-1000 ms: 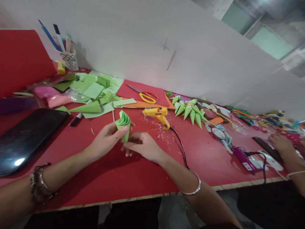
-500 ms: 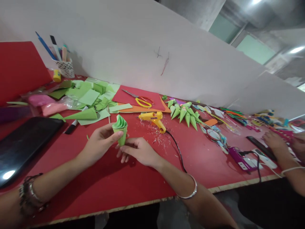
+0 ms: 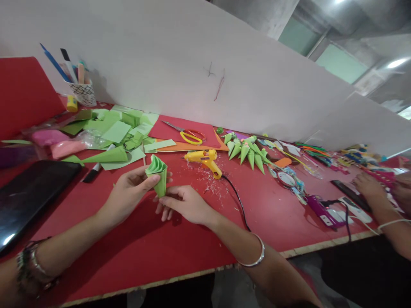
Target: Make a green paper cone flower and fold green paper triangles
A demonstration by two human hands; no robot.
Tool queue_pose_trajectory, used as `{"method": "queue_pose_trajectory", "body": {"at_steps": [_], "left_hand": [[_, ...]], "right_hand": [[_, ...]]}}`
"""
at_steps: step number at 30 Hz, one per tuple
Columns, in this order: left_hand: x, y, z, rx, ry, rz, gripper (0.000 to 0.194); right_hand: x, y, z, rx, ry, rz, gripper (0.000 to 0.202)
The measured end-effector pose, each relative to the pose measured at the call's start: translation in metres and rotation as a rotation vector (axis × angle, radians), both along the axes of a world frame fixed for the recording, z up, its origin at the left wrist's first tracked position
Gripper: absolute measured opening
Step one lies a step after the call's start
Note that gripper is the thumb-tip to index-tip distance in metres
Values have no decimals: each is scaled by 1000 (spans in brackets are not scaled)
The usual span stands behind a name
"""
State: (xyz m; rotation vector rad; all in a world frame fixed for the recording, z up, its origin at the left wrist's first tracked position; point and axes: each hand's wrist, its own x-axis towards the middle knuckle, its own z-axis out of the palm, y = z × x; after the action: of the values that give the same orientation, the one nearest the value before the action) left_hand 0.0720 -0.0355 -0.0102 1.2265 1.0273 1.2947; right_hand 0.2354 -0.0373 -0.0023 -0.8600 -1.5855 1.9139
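Between my two hands is a green paper cone [image 3: 161,183], point down, with folded lighter green paper [image 3: 156,166] showing in its wide mouth. My left hand [image 3: 135,186] is closed around its upper part, the thumb on the near side. At the lower tip, my right hand [image 3: 183,202] pinches the cone between thumb and fingers. A yellow glue gun [image 3: 205,160] lies on the red table [image 3: 180,256] just beyond my right hand, its black cord trailing toward me. Yellow-handled scissors [image 3: 189,137] rest on red paper [image 3: 160,127] farther back.
Green paper pieces [image 3: 117,130] pile up at the back left, near a pen cup [image 3: 84,94]. A black tray-like object [image 3: 35,192] lies at left. Several green cones [image 3: 245,149] sit right of the glue gun. Past a purple power strip [image 3: 324,211], another person's hand [image 3: 366,186] is at work.
The view has shifted slightly, so most things sit a little farther left. The cone leans a bit more to the left at its mouth; both hands keep their hold on it.
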Motion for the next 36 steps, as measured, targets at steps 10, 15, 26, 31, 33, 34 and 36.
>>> {"method": "queue_pose_trajectory", "body": {"at_steps": [10,15,26,31,33,34,36], "left_hand": [[-1,1,1,4,-10,-19,35],[2,-1,8,30,-20,11,30],[10,-9,25,23,167,-60,31],[7,-9,19,120,175,-59,30],[5,-11,19,178,205,-100,29],[5,-12,21,207,235,-113,28],[3,-13,24,276,301,-124,24]], "right_hand": [[1,1,-1,3,-10,6,14],[0,1,-3,-26,-21,1,20],[1,0,-4,62,-37,-51,16],[3,0,-7,282,-111,-64,13],[4,0,-6,451,-140,-78,14],[5,0,-6,546,-151,-91,15],[6,1,-4,707,-171,-125,16]]}}
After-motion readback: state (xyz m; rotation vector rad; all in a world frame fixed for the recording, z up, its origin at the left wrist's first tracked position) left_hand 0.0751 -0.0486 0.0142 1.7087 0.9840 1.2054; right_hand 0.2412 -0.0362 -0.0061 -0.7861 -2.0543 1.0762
